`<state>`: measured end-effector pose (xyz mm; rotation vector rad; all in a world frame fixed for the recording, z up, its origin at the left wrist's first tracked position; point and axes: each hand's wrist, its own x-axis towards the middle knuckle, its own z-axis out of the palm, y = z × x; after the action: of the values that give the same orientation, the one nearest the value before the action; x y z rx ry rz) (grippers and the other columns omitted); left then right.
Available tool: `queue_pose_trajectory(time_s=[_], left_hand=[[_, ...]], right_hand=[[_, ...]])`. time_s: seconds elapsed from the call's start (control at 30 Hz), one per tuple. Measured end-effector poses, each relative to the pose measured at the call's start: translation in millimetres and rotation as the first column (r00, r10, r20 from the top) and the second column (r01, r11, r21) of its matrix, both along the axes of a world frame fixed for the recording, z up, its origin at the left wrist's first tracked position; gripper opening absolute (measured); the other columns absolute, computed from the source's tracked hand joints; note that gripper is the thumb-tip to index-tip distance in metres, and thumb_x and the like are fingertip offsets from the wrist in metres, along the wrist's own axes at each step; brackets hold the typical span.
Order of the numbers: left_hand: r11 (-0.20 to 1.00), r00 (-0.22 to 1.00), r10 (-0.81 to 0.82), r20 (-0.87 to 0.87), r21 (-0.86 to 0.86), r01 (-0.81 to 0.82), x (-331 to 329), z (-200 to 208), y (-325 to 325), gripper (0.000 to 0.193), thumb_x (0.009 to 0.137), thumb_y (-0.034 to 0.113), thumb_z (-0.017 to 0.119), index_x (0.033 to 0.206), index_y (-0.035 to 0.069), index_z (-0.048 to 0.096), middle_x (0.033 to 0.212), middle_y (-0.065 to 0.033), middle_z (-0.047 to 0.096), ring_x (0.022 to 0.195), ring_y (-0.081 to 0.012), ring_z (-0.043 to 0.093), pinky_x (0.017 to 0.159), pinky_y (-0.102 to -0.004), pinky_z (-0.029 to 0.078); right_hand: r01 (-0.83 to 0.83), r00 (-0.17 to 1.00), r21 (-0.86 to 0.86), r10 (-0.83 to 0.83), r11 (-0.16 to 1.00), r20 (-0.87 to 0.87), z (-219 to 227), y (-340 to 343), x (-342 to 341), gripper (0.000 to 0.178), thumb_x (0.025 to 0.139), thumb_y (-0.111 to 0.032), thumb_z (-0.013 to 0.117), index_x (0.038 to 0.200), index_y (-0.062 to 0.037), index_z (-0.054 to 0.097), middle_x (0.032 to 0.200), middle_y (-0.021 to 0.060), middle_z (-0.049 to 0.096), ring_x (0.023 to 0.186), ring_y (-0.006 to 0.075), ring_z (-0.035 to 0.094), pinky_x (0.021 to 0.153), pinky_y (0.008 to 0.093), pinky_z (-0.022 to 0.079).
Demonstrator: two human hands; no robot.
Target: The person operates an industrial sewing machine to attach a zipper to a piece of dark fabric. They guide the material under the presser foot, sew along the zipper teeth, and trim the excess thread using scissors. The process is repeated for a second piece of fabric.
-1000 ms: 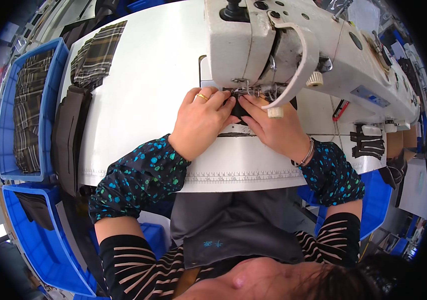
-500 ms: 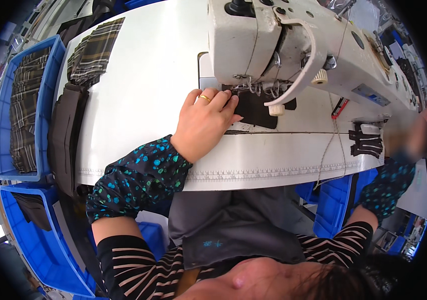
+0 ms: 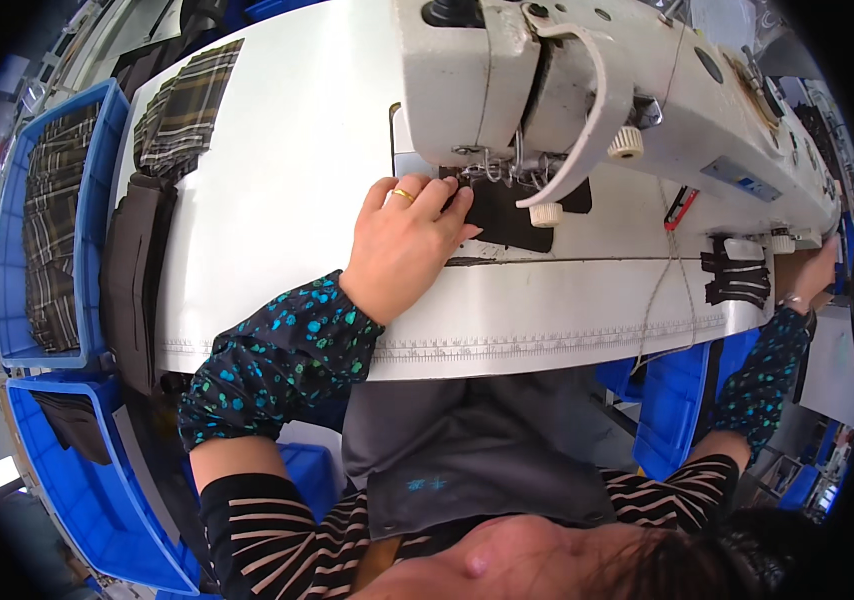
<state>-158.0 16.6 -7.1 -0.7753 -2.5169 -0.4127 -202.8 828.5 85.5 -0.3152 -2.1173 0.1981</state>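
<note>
A white sewing machine (image 3: 457, 95) stands over the table, and a small dark fabric piece (image 3: 517, 218) lies under its needle area. My left hand (image 3: 407, 238), with a ring on one finger, presses the fabric's left edge close to the presser foot. Its fingers are bent and held together, with the thumb resting on the cloth. The needle tip is hidden behind metal parts and fingertips. At the far right, my right hand (image 3: 809, 272) reaches up against the end of the machine; its fingers are too dark and partly covered to make out.
Left on the white table (image 3: 277, 170) lie plaid fabric pieces (image 3: 187, 105) and folded dark fabric (image 3: 132, 270). Blue bins (image 3: 102, 230) stand beside it, one with plaid pieces. Red-handled snips (image 3: 680, 208), a cord (image 3: 655, 290) and dark strips (image 3: 735, 272) lie at the right.
My right hand was blurred and now shows sharply, a little farther left at the machine's end. The view has shifted slightly. My left hand stays on the fabric.
</note>
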Motion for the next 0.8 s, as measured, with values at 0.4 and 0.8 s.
queue_pose_trajectory(time_s=[0.4, 0.8], left_hand=[[0.999, 1.000, 0.003, 0.007, -0.033, -0.003, 0, 3, -1, 0.038, 0.091, 0.034, 0.077, 0.119, 0.009, 0.077, 0.118, -0.0022, 0.071, 0.111, -0.0219, 0.063, 0.099, -0.0431, 0.049], [0.999, 1.000, 0.022, 0.014, -0.038, -0.021, 0, 9, 1, 0.036, 0.090, 0.032, 0.080, 0.120, 0.012, 0.080, 0.112, -0.0008, 0.072, 0.109, -0.0229, 0.064, 0.098, -0.0407, 0.049]], right_hand=[[0.017, 1.000, 0.017, -0.017, 1.000, -0.014, -65, -32, -22, 0.043, 0.108, -0.032, 0.061, 0.137, -0.0005, 0.068, 0.136, 0.0132, 0.072, 0.120, 0.0258, 0.068, 0.104, 0.0362, 0.051], [-0.056, 0.998, -0.342, 0.038, 0.938, -0.057, -23, -38, -26, 0.052, 0.112, -0.040, 0.052, 0.136, 0.0042, 0.068, 0.132, 0.0141, 0.073, 0.116, 0.0241, 0.069, 0.108, 0.0363, 0.049]])
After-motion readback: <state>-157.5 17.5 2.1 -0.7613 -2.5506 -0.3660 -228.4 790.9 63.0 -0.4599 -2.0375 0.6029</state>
